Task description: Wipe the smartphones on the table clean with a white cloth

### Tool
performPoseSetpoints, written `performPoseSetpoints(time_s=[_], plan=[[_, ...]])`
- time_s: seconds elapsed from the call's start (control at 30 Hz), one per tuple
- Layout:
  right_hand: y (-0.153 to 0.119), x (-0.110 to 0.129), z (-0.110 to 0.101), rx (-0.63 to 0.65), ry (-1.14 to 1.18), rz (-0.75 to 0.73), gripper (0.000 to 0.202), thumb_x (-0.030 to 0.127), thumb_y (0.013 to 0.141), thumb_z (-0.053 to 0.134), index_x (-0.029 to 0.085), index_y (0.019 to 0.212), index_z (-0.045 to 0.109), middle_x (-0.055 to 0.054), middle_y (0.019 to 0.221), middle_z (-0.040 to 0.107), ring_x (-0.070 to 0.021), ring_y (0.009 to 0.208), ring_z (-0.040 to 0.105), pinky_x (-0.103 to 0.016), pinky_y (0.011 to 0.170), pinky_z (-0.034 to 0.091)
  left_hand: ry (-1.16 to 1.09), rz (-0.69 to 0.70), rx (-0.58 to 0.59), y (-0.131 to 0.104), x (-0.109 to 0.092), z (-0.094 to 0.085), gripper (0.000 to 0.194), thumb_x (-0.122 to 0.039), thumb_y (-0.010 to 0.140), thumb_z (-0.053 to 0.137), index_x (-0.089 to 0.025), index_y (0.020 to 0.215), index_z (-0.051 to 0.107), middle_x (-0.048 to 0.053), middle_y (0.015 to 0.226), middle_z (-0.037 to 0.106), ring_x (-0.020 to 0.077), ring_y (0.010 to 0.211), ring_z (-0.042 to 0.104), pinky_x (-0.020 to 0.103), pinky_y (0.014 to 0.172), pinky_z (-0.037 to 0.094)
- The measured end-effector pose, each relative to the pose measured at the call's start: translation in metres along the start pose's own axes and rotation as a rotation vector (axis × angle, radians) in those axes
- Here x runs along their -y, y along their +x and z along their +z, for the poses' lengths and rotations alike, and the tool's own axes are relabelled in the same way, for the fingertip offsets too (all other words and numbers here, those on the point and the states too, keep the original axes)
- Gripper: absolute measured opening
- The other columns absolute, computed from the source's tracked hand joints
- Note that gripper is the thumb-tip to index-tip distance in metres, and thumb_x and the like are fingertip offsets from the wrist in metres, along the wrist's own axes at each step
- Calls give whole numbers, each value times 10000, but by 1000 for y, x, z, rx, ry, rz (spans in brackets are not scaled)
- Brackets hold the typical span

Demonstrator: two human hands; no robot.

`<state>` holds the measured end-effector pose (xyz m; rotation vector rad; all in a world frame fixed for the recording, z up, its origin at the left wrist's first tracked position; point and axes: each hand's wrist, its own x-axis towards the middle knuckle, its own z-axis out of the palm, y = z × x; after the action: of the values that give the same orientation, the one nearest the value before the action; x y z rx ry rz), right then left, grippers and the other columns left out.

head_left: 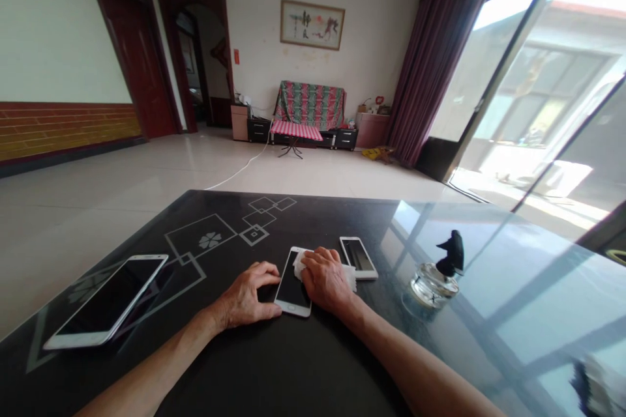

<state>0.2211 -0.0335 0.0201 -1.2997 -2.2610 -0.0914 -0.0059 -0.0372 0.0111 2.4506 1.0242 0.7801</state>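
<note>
A white smartphone (292, 293) with a dark screen lies face up on the black glass tabletop (274, 371). My left hand (250, 296) holds it steady by the left edge, thumb near the bottom corner and fingers curled higher up. Under the fingers of my right hand (328, 279) is a crumpled white tissue (350, 275), pressed on the upper right of the screen. The hand and tissue hide part of that side. Just beyond my right hand lies a second, smaller white smartphone (358, 257), also face up.
A large white phone or tablet (108, 303) lies at the left of the table. To the right stands a clear glass bottle (433, 285) with a black top. A blurred grey-and-dark item (599, 384) sits at the right edge. Window reflections cover the table's right side.
</note>
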Motion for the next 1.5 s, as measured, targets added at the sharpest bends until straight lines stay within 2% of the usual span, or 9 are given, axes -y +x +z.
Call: performPoseSetpoints(time_s=[0.13, 0.27, 0.37, 0.5, 0.63, 0.73, 0.87, 1.17, 1.5], plan=[[0, 3, -4, 27, 51, -28, 176, 235, 888, 507, 200, 780, 641, -53, 960, 682, -199, 906, 568, -348, 869, 396, -20, -2, -9, 0, 0, -1, 421, -332, 641, 756, -226, 1044, 697, 55, 1102, 613, 223, 975, 572, 359, 908, 474], [1, 3, -1, 55, 127, -67, 162, 147, 847, 499, 183, 774, 639, -57, 895, 673, -182, 876, 586, -312, 880, 415, -21, -4, 7, 0, 2, -3, 446, -336, 636, 766, -225, 1062, 695, 57, 1112, 611, 227, 993, 572, 359, 920, 469], [0, 4, -1, 68, 171, -31, 156, 115, 796, 518, 181, 857, 645, -57, 880, 655, -186, 859, 587, -304, 855, 439, -30, 30, 37, 0, 4, -6, 427, -315, 655, 753, -242, 1072, 696, 51, 1124, 611, 226, 1021, 572, 355, 936, 463], [-3, 8, -2, 59, 250, -22, 300, 64, 734, 511, 206, 956, 655, -50, 943, 633, -177, 894, 584, -269, 812, 464, -37, 31, 40, 0, 6, -7, 388, -287, 653, 742, -241, 1037, 710, 50, 1133, 618, 225, 1028, 581, 353, 947, 461], [-4, 13, -8, 118, 282, -111, 260, 66, 709, 515, 213, 834, 689, -39, 901, 631, -161, 847, 591, -263, 809, 470, -31, 20, 38, 1, 7, -7, 385, -278, 645, 743, -239, 1027, 715, 50, 1123, 625, 222, 1024, 588, 347, 947, 460], [-4, 18, -18, 175, 304, -181, 223, 109, 730, 543, 208, 853, 701, -47, 932, 637, -161, 852, 591, -275, 857, 465, -19, 26, 33, 1, 6, -7, 379, -273, 642, 748, -242, 1018, 717, 45, 1115, 629, 216, 1013, 595, 340, 942, 461], [-4, 22, -21, 211, 332, -189, 166, 141, 767, 563, 203, 837, 701, -47, 919, 640, -155, 841, 594, -257, 817, 473, -11, 24, 33, 1, 5, -8, 359, -264, 634, 754, -225, 990, 720, 50, 1114, 630, 216, 1011, 598, 339, 936, 464], [7, -3, 3, 86, 173, -160, 263, 162, 921, 435, 187, 989, 688, -80, 990, 645, -180, 928, 576, -330, 904, 410, -12, 33, 40, 1, 6, -7, 373, -275, 655, 749, -245, 1026, 718, 42, 1123, 621, 214, 1027, 592, 329, 943, 463], [11, -12, 2, 121, 62, -74, 330, 86, 881, 424, 172, 1128, 626, -103, 1128, 590, -198, 983, 518, -336, 921, 410, -23, 46, 48, 1, 8, -7, 375, -322, 664, 747, -217, 1022, 712, 62, 1113, 622, 219, 1014, 587, 359, 946, 457]])
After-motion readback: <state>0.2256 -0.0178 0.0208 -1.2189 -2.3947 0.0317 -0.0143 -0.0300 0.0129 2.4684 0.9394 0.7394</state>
